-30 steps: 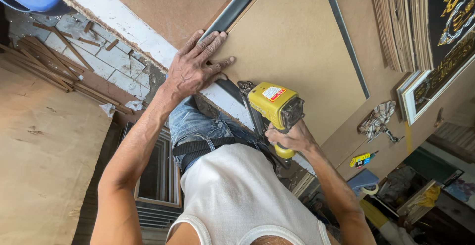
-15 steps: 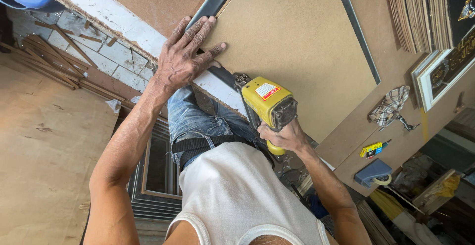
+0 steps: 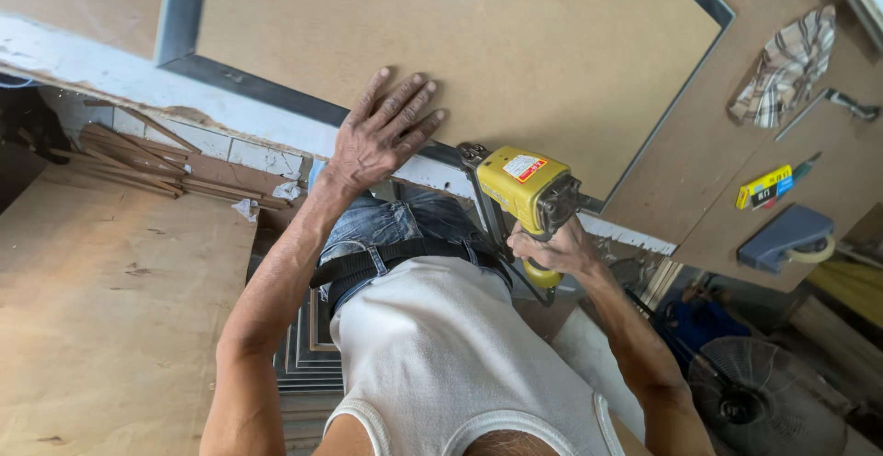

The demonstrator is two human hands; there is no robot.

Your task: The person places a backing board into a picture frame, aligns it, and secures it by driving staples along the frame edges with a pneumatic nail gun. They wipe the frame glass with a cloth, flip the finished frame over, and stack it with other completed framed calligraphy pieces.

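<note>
Head cam: looking down, near to far.
R hand (image 3: 558, 252): fist closed round grip of yellow nail gun (image 3: 526, 191), nose at frame edge.
L hand (image 3: 380, 134): open flat, fingers spread, pressing on backing board (image 3: 441, 42).
Frame (image 3: 184, 14): grey, w/ board inside, on workbench (image 3: 809, 143).
Far R: plaid cloth (image 3: 787, 69), tape dispenser (image 3: 787, 239).

A left hand (image 3: 382, 138) lies flat on a framed fibreboard backing panel (image 3: 441, 42), left of a yellow nail gun (image 3: 526, 189) at the frame's near edge, gripped by the right hand (image 3: 556, 249).
</note>
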